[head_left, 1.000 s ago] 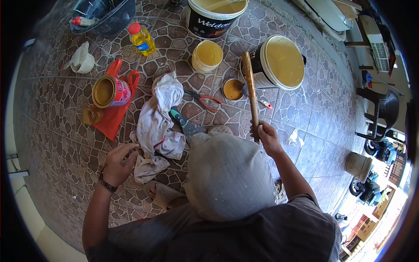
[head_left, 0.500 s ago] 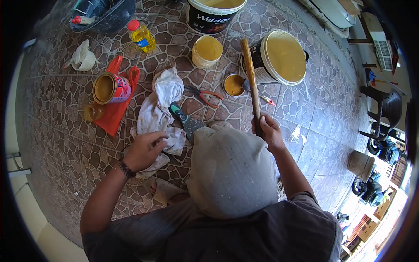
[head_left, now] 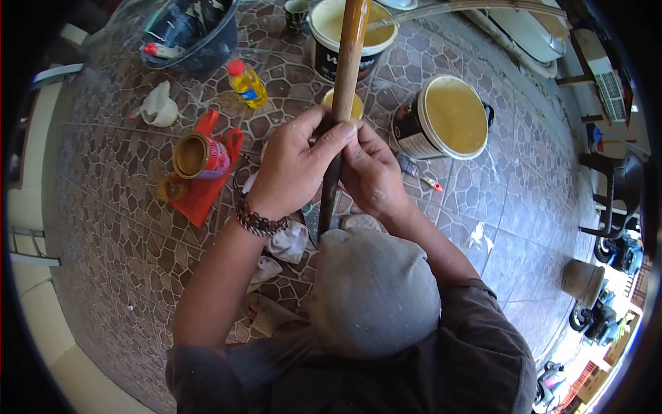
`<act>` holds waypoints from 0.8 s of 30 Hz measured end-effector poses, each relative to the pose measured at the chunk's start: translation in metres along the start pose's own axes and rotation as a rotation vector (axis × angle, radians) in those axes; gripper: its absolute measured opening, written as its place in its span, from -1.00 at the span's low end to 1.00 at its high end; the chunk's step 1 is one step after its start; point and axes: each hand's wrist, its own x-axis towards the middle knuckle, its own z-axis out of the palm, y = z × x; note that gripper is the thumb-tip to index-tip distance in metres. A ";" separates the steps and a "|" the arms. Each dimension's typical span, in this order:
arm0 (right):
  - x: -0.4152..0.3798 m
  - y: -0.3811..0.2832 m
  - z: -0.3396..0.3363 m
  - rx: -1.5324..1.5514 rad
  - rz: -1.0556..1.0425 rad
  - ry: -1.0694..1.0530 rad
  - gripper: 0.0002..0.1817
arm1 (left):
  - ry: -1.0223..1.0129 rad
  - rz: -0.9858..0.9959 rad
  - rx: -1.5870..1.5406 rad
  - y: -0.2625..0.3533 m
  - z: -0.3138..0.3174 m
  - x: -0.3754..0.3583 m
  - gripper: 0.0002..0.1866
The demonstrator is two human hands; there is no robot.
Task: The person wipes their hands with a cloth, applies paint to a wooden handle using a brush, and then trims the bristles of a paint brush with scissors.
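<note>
A wooden stick (head_left: 350,62), glossy golden-brown at its upper end and darker at its lower end, stands nearly upright in front of me. My left hand (head_left: 293,162), with a dark bracelet at the wrist, closes on it from the left. From the other side my right hand (head_left: 374,168) pinches it too, thumbs close together. Behind the hands, a small tub (head_left: 355,105) of yellowish stuff is mostly hidden. Below them, a white rag (head_left: 288,243) lies crumpled on the floor, partly covered by my arm.
At left a red-labelled can (head_left: 216,160) rests on a red bag (head_left: 200,203), near a yellow bottle (head_left: 252,90). Two paint buckets, one upright (head_left: 323,58) and one farther right (head_left: 423,134), hold pale yellow contents. A dark basin (head_left: 200,61) and a brush (head_left: 408,165) are also there.
The stick has moved left and up toward the camera. My left hand has risen from beside the rag and taken hold of it alongside my right hand.
</note>
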 end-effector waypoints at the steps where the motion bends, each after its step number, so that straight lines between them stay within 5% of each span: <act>1: -0.002 0.004 -0.004 -0.030 0.035 -0.028 -0.68 | 0.026 -0.028 0.042 0.006 -0.004 -0.005 -0.72; 5: -0.020 0.002 -0.009 -0.275 0.149 0.002 -0.68 | 0.092 -0.062 0.215 0.002 -0.019 -0.020 -0.72; 7: -0.042 -0.002 -0.039 -0.748 0.161 0.127 -0.72 | 0.083 -0.149 0.195 0.009 -0.030 -0.027 -0.75; 8: -0.057 -0.013 -0.047 -1.202 0.275 0.362 -0.78 | 0.070 -0.234 0.168 0.013 -0.037 -0.032 -0.78; 9: -0.080 -0.002 -0.097 -1.465 -0.055 0.412 -0.75 | 0.058 -0.263 0.210 0.015 -0.047 -0.037 -0.78; 11: -0.115 -0.004 -0.175 -1.492 -0.128 0.735 -0.80 | 0.059 -0.257 0.228 0.020 -0.068 -0.051 -0.78; 14: -0.144 -0.023 -0.228 -2.025 -0.177 0.661 -0.57 | 0.044 -0.258 0.237 0.022 -0.106 -0.074 -0.77; 20: -0.127 -0.015 -0.253 -2.155 -0.071 0.495 -0.50 | 0.101 -0.531 0.000 0.047 -0.171 -0.117 -0.69; 24: -0.113 -0.019 -0.261 -2.258 0.046 0.594 -0.56 | 0.331 -0.591 -0.064 0.044 -0.201 -0.137 -0.65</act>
